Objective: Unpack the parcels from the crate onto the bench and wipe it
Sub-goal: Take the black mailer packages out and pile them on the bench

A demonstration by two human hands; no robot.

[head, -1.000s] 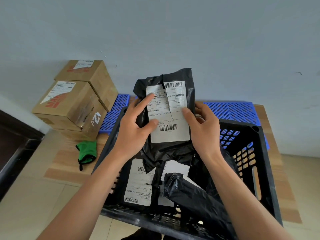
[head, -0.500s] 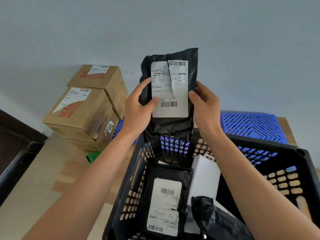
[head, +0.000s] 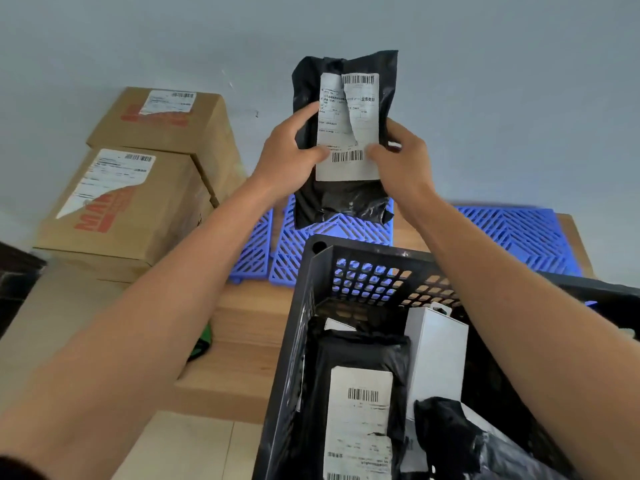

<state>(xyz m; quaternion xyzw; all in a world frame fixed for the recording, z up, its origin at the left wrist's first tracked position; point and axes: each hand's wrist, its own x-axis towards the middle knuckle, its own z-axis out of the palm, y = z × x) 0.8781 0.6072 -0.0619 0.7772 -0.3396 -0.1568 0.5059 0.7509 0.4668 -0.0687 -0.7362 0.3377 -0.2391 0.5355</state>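
Head view: forward and down over two bare forearms reaching toward a grey-blue wall.
Far left edge: a dark piece of furniture (head: 15,282), only partly in frame.
Upper left: two cardboard boxes (head: 131,188) stacked against the wall, each with a white shipping label and red print.
Lower left of centre: a bit of green fabric (head: 202,344) peeking out from behind the left forearm, lying on the wooden bench (head: 249,327).
Left hand (head: 287,154): grasps the left edge of the black parcel (head: 346,133), thumb laid across the front near the barcode, fingers curled round the side.
Black parcel: a soft plastic mailer held upright in the upper centre of the frame, above the bench and clear of the crate; its white label (head: 348,129) faces the camera and is torn down the middle.
Right hand (head: 401,157): grips the parcel's right edge, thumb on the label, fingers wrapped behind.
Centre and right, behind the hands: blue plastic grid panels (head: 512,233) lying flat on the bench.
Lower centre to right: a black perforated crate (head: 304,306) resting on the bench, nearer the camera than the panels.
Inside the crate: a second black mailer (head: 360,403) with a barcode label, a white box (head: 436,355) standing beside it, and a crumpled black bag (head: 485,445) at lower right.
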